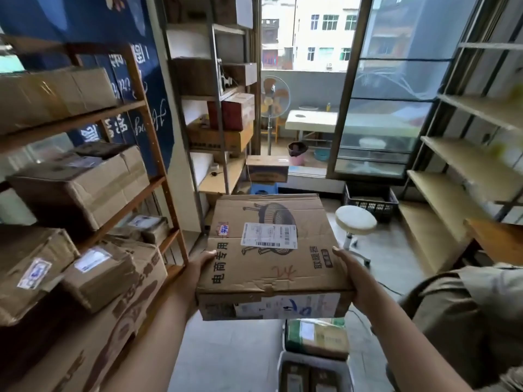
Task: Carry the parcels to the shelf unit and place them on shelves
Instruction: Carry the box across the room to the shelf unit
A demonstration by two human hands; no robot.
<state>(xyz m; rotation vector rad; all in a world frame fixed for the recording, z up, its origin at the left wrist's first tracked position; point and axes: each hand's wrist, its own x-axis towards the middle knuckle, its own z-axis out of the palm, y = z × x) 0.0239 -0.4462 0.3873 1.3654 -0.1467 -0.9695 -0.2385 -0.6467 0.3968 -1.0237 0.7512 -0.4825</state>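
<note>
Pinching a parcel (271,250) between both hands' fingers (343,257), stool (356,219) ahead.

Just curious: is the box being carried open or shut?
Shut: the box has its top flaps lying flat, with a shipping label stuck across their seam.
</note>
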